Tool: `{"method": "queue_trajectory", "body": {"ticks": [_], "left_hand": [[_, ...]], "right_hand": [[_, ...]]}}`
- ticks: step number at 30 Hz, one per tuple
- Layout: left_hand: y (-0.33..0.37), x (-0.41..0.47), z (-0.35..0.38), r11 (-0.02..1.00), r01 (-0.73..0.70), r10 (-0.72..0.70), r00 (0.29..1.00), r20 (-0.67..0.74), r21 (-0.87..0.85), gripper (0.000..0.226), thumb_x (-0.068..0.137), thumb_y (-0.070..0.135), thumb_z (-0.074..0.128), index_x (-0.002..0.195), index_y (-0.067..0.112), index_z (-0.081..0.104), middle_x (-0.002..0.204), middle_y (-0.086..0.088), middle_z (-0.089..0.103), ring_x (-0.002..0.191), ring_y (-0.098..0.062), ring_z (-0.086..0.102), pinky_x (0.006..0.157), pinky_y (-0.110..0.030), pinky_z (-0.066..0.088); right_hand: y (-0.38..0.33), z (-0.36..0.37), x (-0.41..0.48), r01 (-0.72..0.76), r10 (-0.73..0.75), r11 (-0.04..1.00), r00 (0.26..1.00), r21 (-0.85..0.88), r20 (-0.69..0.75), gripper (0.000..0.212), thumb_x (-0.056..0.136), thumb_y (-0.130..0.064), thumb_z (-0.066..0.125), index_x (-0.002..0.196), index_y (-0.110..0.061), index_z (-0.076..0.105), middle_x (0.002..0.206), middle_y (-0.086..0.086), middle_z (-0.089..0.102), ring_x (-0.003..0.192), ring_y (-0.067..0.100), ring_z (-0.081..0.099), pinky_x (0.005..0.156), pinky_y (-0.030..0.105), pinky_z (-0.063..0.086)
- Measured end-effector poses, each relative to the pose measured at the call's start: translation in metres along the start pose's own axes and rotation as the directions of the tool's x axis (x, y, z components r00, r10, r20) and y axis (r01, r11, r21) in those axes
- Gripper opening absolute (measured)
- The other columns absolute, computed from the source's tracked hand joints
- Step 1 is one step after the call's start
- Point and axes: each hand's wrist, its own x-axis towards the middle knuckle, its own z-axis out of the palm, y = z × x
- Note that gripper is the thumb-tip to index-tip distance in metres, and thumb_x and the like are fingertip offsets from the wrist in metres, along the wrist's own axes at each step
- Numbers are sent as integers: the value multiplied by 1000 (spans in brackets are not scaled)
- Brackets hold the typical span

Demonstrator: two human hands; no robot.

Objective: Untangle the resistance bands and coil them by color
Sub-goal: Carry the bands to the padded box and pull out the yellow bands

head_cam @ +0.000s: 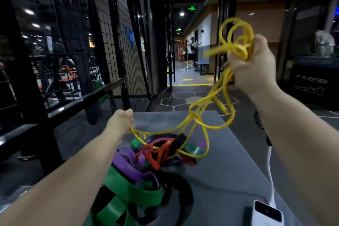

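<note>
Head view: both bare arms reach forward over a grey counter (229, 174). The right hand (255, 64) is raised high on the right, forearm angled up and the back of the hand toward the camera. Its fingers are clenched round a gathered bunch of loops of the yellow band (203, 124). Some loops stick out above the fist, blurred. From under that fist the yellow strands hang down and to the left, crossing in a loose knot in mid-air above the counter's far edge.

The left hand (122, 121) is held lower and further forward with the arm nearly straight. Its fingers are curled, and it grips the yellow strands at their low left end (the exact finger placement is hidden behind the knuckles). From there a few yellow strands dip into the tangled pile on the counter just below.

That pile lies between the two forearms. A thin red band (157, 152) snarls at its middle, threaded by yellow. A wide purple band (126, 163) lies just left of the red one. A broad green band (128, 185) folds across the near side, and a black band (178, 143) shows at the far side. It probably also runs under the near heap, though the dark there is hard to read.

A white device (266, 214) rests at the counter's near right corner, with a white cable (269, 167) running up from it along the right forearm.
</note>
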Motion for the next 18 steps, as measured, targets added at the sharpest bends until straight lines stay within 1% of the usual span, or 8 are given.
{"method": "queue_trajectory", "body": {"ticks": [2, 4, 6, 7, 9, 12, 15, 18], "left_hand": [[5, -2, -3, 926, -16, 18, 1000, -2, 378, 38, 92, 32, 56, 104, -4, 60, 107, -26, 65, 94, -37, 64, 79, -40, 51], [15, -21, 1, 724, -89, 29, 995, 98, 684, 42, 90, 37, 59, 108, -1, 63, 111, -19, 66, 103, -32, 63, 78, -33, 47], [21, -43, 8, 563, -250, 77, 965, 251, 788, 42, 91, 39, 57, 109, 2, 64, 113, -16, 65, 106, -31, 61, 82, -32, 46], [22, -52, 11, 559, -340, 165, 940, 300, 757, 43, 88, 41, 60, 109, 3, 63, 112, -15, 65, 106, -30, 61, 83, -33, 46], [24, -69, 18, 704, -487, 352, 871, 342, 517, 43, 82, 38, 69, 113, 10, 57, 110, -4, 62, 107, -21, 59, 87, -31, 44], [35, -89, 37, 827, -558, 474, 759, 447, 71, 48, 82, 21, 74, 119, 29, 44, 109, 15, 55, 105, -1, 54, 96, -23, 40], [43, -95, 52, 865, -500, 458, 748, 481, -47, 27, 90, 14, 64, 108, 28, 49, 91, 3, 58, 82, -10, 56, 85, -30, 49], [40, -90, 56, 871, -490, 413, 776, 476, 42, 2, 93, 16, 61, 94, 17, 62, 86, -1, 61, 77, -15, 57, 71, -24, 50]], "right_hand": [[-15, 12, 5, 32, -35, 999, 992, 30, 123, 21, 91, -21, 62, 101, -28, 46, 91, 3, 68, 74, 13, 68, 64, 33, 58], [-27, 26, 8, 72, -58, 997, 961, -41, 272, 17, 92, -17, 61, 103, -25, 50, 86, -3, 64, 69, 6, 63, 54, 16, 50], [-40, 35, 15, 74, -74, 997, 982, 7, 174, 20, 91, -14, 61, 108, -19, 52, 79, -6, 59, 68, 10, 61, 55, 19, 52], [-48, 35, 19, 46, -58, 994, 991, 95, 119, 23, 90, -15, 62, 110, -18, 51, 78, -5, 61, 70, 14, 65, 59, 27, 56], [-61, 36, 27, 55, -76, 990, 983, 130, 170, 22, 88, -16, 63, 107, -19, 50, 79, -1, 67, 70, 13, 70, 58, 31, 57], [-75, 39, 29, 254, -144, 950, 872, -181, 468, 12, 90, -19, 63, 98, -16, 54, 72, -6, 64, 56, -2, 63, 47, 13, 44], [-85, 36, 30, 359, -129, 864, 835, -353, 535, 12, 93, -21, 60, 90, -15, 51, 73, -2, 57, 56, 9, 58, 38, 11, 37], [-90, 21, 32, 328, -127, 856, 883, -399, 452, 7, 92, -14, 55, 99, -15, 53, 83, 5, 65, 60, 17, 65, 48, 24, 50]]}}
